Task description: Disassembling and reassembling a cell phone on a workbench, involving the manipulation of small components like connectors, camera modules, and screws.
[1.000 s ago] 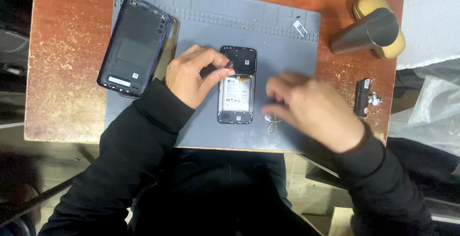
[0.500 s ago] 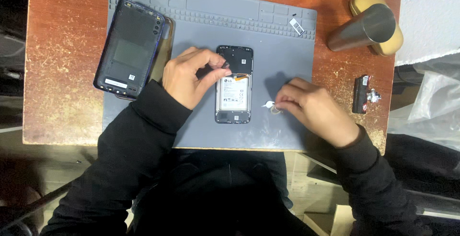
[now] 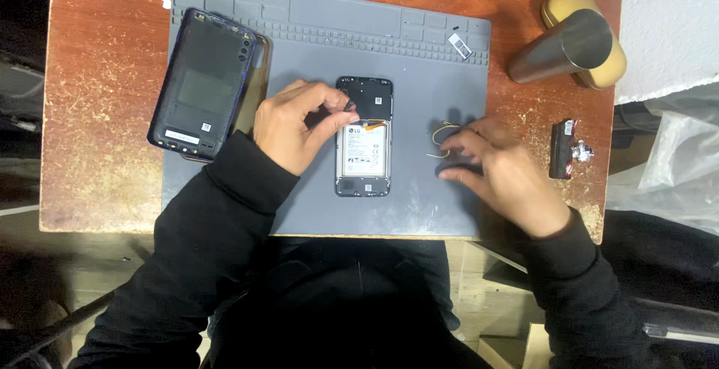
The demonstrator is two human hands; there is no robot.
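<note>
Head view, hands on opened phone

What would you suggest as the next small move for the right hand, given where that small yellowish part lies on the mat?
Probably close the right hand fingertips on the small yellowish part lying on the grey mat. The fingers sit right beside it, seemingly not gripping it, while the left hand steadies the opened phone, so it is loose and within reach.

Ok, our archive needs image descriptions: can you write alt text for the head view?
Two hands work on an opened phone on a grey mat: the left hand pinches at its upper part, the right hand rests beside a small yellowish flex part. The phone's back cover lies left, on a wooden table.
</note>
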